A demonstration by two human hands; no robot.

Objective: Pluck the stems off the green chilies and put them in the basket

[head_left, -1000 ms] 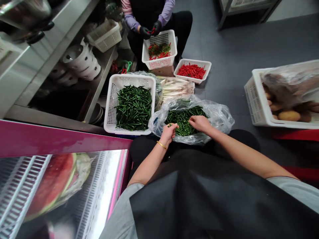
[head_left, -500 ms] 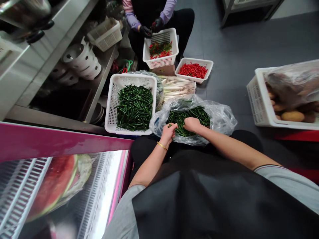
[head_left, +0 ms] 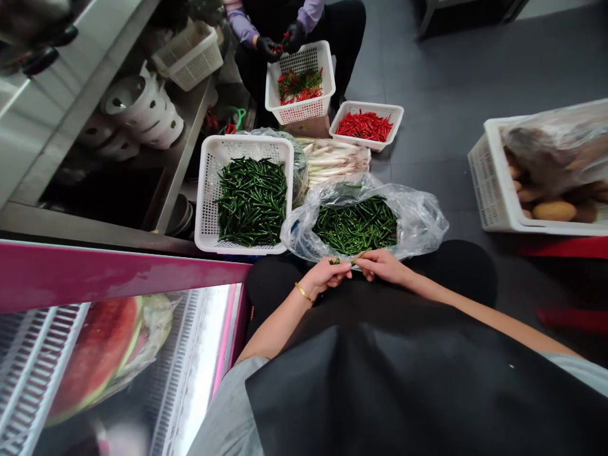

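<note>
My left hand [head_left: 327, 275], with a gold bracelet at the wrist, is closed on a green chili [head_left: 335, 261]. Right beside it my right hand [head_left: 380, 265] pinches the other end, where a thin stem shows between the fingertips. Both hands are at the near edge of a clear plastic bag [head_left: 420, 218], which lies open with green chilies [head_left: 356, 225] inside. Left of the bag stands a white basket [head_left: 203, 190] holding a heap of green chilies [head_left: 251, 201].
Opposite, a person in black gloves [head_left: 294, 37] handles red chilies over a white basket [head_left: 304, 113]. Nearby are a tray of red chilies [head_left: 365, 126] and pale stalks [head_left: 335, 158]. A potato crate [head_left: 496, 183] stands right, steel shelving [head_left: 187, 139] left.
My right hand has come back out of the bag toward me and now meets my left hand, which has lowered slightly. The view has shifted a little.
</note>
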